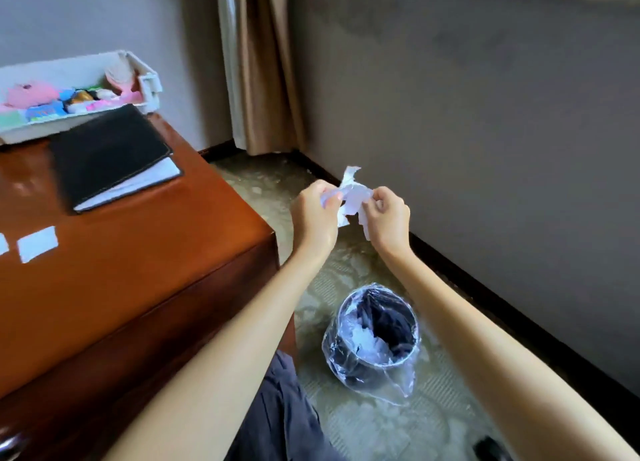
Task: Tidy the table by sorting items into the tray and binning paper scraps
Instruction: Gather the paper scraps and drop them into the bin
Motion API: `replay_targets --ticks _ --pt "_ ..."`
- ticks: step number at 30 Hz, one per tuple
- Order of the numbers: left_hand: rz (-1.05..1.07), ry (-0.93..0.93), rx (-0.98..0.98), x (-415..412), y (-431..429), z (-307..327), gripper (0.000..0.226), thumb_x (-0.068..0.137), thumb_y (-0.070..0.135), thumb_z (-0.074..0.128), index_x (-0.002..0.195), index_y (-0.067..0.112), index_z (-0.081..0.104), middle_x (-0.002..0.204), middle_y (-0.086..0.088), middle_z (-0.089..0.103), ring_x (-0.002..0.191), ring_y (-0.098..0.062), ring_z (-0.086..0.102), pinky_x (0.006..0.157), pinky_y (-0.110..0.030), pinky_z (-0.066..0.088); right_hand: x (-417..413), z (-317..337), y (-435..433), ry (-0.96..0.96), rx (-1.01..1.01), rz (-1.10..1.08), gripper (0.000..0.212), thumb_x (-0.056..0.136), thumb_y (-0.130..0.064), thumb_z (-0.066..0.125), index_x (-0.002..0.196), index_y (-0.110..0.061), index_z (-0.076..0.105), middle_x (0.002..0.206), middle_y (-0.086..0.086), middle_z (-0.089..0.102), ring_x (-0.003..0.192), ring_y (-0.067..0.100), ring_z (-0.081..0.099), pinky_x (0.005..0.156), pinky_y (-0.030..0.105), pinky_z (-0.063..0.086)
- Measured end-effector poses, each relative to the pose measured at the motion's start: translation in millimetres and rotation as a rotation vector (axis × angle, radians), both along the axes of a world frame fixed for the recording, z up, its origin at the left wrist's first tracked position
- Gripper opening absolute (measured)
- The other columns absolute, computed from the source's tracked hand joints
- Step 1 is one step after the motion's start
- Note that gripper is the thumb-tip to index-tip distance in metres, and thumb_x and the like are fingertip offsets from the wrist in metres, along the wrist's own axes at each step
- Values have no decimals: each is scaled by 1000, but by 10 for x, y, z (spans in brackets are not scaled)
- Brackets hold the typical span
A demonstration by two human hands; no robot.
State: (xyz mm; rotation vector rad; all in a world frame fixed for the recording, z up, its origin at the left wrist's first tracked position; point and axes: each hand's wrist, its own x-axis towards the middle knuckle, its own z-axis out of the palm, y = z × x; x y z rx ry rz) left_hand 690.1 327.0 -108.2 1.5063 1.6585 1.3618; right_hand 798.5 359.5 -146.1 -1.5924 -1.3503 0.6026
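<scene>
Both hands are held out over the floor, to the right of the table. My left hand (314, 214) and my right hand (388, 216) each pinch one side of a crumpled white paper scrap (353, 197) between them. Below the hands stands a dark round bin (375, 336) lined with a clear plastic bag, with white paper inside. A white tray (69, 70) holding several colourful items sits at the table's far edge. Two white paper scraps (37, 244) lie on the table at the left.
A black folder (110, 152) with white pages lies on the glossy brown table (145, 252) in front of the tray. A grey wall runs along the right, a beige curtain (258, 62) hangs in the corner, and my dark trouser leg shows at the bottom.
</scene>
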Motion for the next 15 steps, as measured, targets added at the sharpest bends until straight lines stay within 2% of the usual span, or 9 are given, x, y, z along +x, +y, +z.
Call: replay_targets --ticks 3,7,10,12,15 --pt "-59 9 -122 366 127 -398 15 89 7 54 87 -3 65 78 -4 58 74 -17 49 54 -20 31 382 -356 25 -16 -84 -73 25 86 -5 45 62 -11 40 59 12 50 59 21 38 57 29 30" --pt "-107 31 -294 722 338 -945 16 89 7 53 88 -4 64 81 -6 60 76 -21 49 54 -21 24 755 -954 132 -4 -239 -139 21 82 -7 43 62 -7 40 64 28 59 55 24 40 56 29 34" --pt "-135 76 -428 900 520 -1343 15 88 7 53 81 -4 61 76 -10 57 75 -25 47 54 -24 22 935 -1371 207 -55 -335 -160 28 85 -8 44 59 -8 34 54 12 46 57 22 35 54 29 28" --pt "-159 87 -523 964 622 -1609 14 89 7 52 80 -2 60 81 -14 61 80 -28 51 59 -25 27 1004 -1630 258 -107 -413 -159 27 87 -8 45 62 -8 36 53 2 39 61 21 34 51 32 23" --pt "-184 139 -634 1020 766 -2034 18 90 6 51 74 2 58 84 -13 62 81 -30 52 61 -27 29 1070 -2083 365 -141 -550 -150 19 89 -7 44 70 -5 43 63 6 46 69 24 39 57 34 25"
